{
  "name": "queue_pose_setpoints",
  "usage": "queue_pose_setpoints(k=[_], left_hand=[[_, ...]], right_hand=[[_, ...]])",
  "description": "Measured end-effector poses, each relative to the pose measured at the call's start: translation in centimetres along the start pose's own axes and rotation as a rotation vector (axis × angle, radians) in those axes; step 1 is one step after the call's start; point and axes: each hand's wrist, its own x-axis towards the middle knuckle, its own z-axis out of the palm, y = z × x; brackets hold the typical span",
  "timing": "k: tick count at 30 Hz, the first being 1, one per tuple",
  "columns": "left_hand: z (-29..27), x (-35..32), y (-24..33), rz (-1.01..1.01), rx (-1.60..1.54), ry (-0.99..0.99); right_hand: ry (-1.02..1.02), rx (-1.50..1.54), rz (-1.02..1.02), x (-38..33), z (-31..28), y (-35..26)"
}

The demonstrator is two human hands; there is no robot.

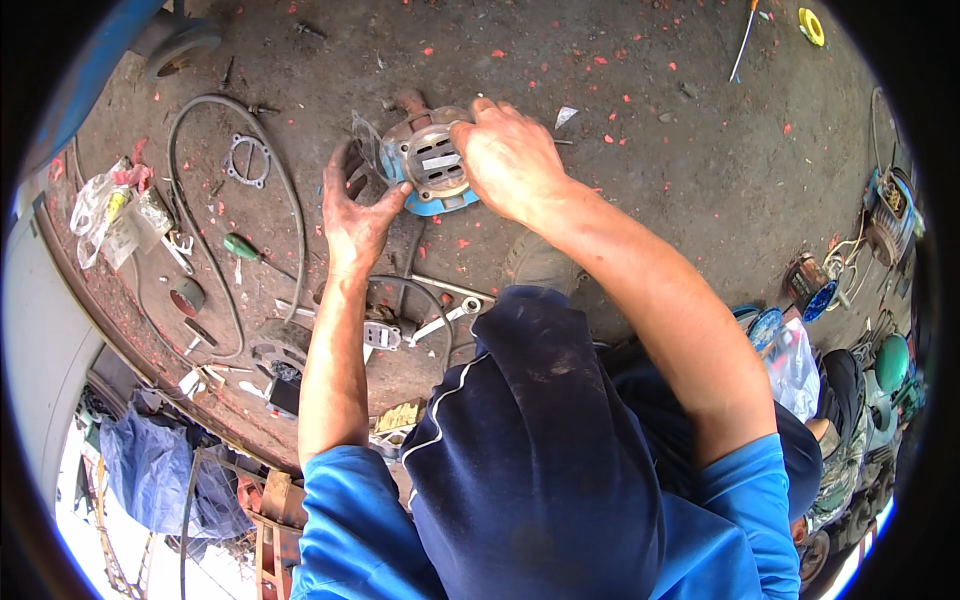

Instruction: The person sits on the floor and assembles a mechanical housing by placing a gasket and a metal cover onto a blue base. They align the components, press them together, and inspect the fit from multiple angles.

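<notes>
both hands [360,215] [508,160] on a round metal valve plate [432,165] — clear plastic bag [108,212] far left

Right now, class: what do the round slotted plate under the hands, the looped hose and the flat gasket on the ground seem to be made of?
Round slotted plate: looks like bare metal, dull grey with a rusty rim; the blue part under it seems painted.
Looped hose: probably rubber, matte grey, bending freely.
Flat gasket: thin grey sheet, metal or fibre; cannot tell which.
</notes>
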Motion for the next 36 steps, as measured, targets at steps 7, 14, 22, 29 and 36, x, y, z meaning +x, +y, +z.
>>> queue_pose_setpoints(k=[7, 14, 22, 29, 36], left_hand=[[-0.1, -0.1, 0.1, -0.003, 0.018, 0.009], [0.0, -0.3, -0.2, 0.004, 0.032, 0.006], [-0.2, -0.2, 0.2, -0.026, 0.006, 0.006], [-0.2, -0.4, -0.1, -0.045, -0.004, 0.001], [-0.2, -0.4, -0.2, -0.045, -0.004, 0.002]], right_hand=[[-0.047, 0.005, 0.01, 0.2, -0.7, -0.5], [-0.053, 0.03, 0.007, 0.3, -0.4, -0.5], [-0.101, 0.061, 0.016, 0.6, -0.7, -0.4], [-0.027, 0.052, -0.044, 0.5, -0.4, -0.3], [0.03, 0.02, -0.1, 0.7, 0.1, -0.2]])
